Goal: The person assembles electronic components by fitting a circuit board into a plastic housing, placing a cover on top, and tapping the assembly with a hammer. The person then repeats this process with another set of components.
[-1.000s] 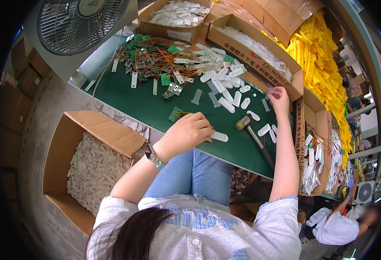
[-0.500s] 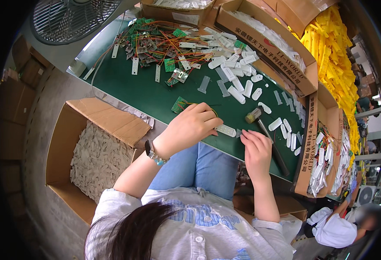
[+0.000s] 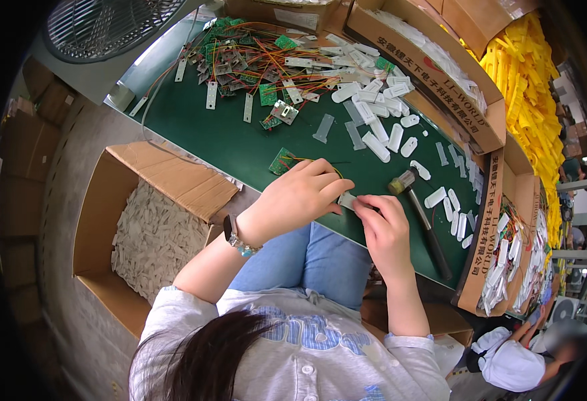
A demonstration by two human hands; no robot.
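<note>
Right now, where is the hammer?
In the head view, the hammer lies on the right part of the green table, between the right hand and several white pieces.

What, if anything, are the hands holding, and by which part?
The left hand holds a white strip by its left end; the right hand is at its other end, its own hold unclear.

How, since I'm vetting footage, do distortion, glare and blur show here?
Head view: black corners, yellow pile seemingly bowed along the right rim; head view: pale sheen toward the far left of the green table; head view: co-worker's head blurred, left hand and right hand fairly sharp.
</note>
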